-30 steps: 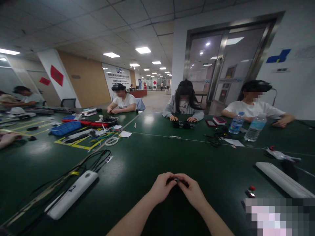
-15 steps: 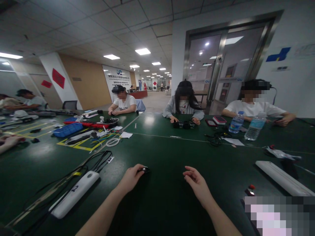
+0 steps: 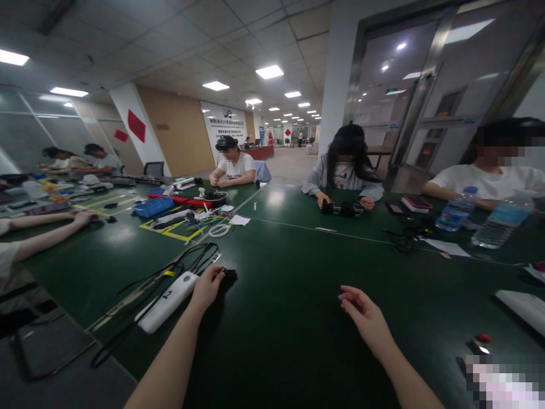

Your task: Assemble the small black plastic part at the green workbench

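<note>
In the head view my left hand (image 3: 208, 288) is closed at the fingertips on a small black object (image 3: 229, 274), too small and dark for me to name. It rests on or just above the green table (image 3: 276, 318). Close beside this hand lies a white power strip (image 3: 168, 301) marked 2, with black cables (image 3: 193, 261) running around it. My right hand (image 3: 365, 315) is over the table to the right, fingers slightly curled and apart, with nothing in them.
A blue tray (image 3: 153, 207), a white cable coil (image 3: 218, 230) and loose wires lie at the far left. Two water bottles (image 3: 457, 209) stand at the right, near a black cable (image 3: 404, 241). Across the table a person (image 3: 344, 170) handles black devices (image 3: 343, 208).
The view has turned to the right. My left hand, with the small black object, has moved left toward the power strip and its cables. My right hand keeps much the same pose.
</note>
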A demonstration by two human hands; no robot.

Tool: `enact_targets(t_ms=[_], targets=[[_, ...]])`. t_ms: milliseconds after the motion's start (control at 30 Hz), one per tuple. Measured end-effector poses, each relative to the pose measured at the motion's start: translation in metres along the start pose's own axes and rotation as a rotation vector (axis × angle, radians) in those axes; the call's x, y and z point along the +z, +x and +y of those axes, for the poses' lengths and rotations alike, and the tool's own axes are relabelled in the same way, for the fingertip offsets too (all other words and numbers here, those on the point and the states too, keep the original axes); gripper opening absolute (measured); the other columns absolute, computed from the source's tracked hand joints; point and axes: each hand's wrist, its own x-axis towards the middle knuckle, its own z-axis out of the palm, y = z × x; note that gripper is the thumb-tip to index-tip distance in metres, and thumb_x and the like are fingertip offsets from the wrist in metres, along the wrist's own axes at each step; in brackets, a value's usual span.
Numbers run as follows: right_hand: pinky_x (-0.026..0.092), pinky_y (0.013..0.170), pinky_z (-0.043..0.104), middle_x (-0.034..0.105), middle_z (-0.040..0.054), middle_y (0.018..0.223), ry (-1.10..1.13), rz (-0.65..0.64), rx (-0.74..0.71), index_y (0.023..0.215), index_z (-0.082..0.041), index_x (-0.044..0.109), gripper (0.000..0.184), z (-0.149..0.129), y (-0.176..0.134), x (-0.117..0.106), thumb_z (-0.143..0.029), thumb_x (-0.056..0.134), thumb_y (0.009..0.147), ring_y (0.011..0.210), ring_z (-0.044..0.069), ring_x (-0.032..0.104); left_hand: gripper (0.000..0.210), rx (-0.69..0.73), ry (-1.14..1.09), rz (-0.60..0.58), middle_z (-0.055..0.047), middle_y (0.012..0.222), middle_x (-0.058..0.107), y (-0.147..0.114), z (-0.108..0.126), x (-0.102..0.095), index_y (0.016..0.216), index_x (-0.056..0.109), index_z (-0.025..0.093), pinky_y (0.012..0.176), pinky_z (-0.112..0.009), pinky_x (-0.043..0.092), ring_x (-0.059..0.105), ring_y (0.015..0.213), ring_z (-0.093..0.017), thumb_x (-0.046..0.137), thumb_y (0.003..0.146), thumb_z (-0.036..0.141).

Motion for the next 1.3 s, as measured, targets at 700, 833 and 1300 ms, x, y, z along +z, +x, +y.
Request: enact_targets(t_ms=[700, 833, 1300], targets=[[0.046, 0.08, 0.037, 0.062, 0.0026, 0.095, -0.019, -0.015, 0.037, 0.104, -0.025, 0.054, 0.037, 0.0059, 0.0025, -0.0039, -0.036, 0.056, 0.069, 0.092, 0.023, 0.056, 0.031, 0.02, -0.114, -0.108, -0.006, 0.087, 0.065, -0.0052, 0.0024, -0.0078, 0.09, 0.056, 0.017, 0.076, -0.032, 0.044, 0.06, 0.084, -0.021, 0.051, 0.067, 0.038], [0.046, 0.078, 0.038, 0.062, 0.0029, 0.094, -0.023, -0.005, 0.045, 0.103, -0.025, 0.055, 0.036, 0.0044, 0.0024, -0.0034, -0.036, 0.057, 0.068, 0.09, 0.023, 0.057, 0.034, 0.018, -0.147, -0.135, -0.006, 0.088, 0.065, -0.0056, 0.0037, -0.0095, 0.092, 0.055, 0.016, 0.076, -0.032, 0.044, 0.06, 0.084, -0.02, 0.046, 0.07, 0.04], [0.046, 0.081, 0.038, 0.062, 0.0024, 0.096, -0.033, -0.022, 0.044, 0.105, -0.025, 0.054, 0.037, 0.0088, 0.0038, -0.0043, -0.036, 0.056, 0.069, 0.092, 0.023, 0.056, 0.031, 0.049, -0.037, -0.118, -0.006, 0.09, 0.066, -0.0021, -0.003, -0.0058, 0.093, 0.059, 0.017, 0.081, -0.034, 0.042, 0.059, 0.088, -0.022, 0.052, 0.068, 0.034]])
